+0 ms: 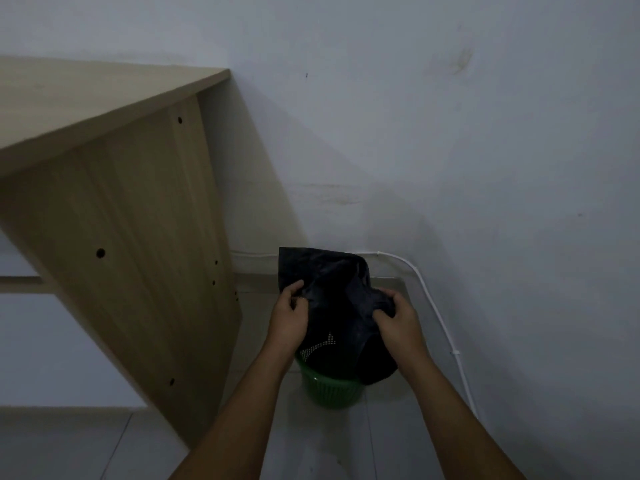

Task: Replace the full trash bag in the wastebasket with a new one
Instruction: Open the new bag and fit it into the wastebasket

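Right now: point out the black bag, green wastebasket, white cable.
black trash bag [329, 275], head view, upper crumpled panel between the hands.
green wastebasket [329, 389], head view, front mesh wall.
white cable [437, 311], head view, the run down the wall.

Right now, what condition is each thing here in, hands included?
Black trash bag: crumpled, held above the basket by both hands.
Green wastebasket: upright on the floor, partly hidden by the bag.
Left hand: closed on the bag's left edge.
Right hand: closed on the bag's right edge.
White cable: running along the wall.
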